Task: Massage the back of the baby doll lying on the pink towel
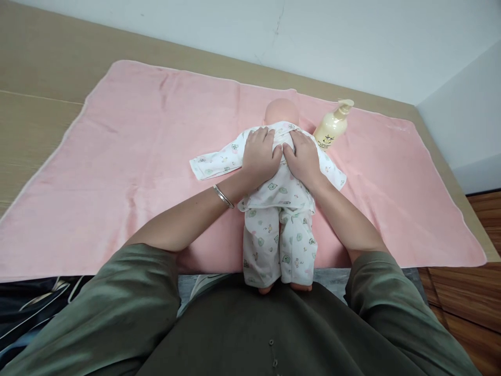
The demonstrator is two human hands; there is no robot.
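Note:
A baby doll (282,198) in white printed pyjamas lies on a pink blanket (176,120), its bald head toward the wall and its feet toward me. No face shows on it. My left hand (261,155) rests flat on the left side of its upper back, fingers pointing up toward the head. On the right side lies my right hand (303,156), also flat, its thumb close to my left thumb. Both hands touch the cloth without gripping anything. The doll's sleeves spread out to both sides.
A cream pump bottle (332,126) lies on the blanket, right of the doll's head. The wooden table (50,73) shows behind the blanket, against a white wall. Dark bags (35,308) are at the lower left, and brown wood panels (465,292) at the lower right.

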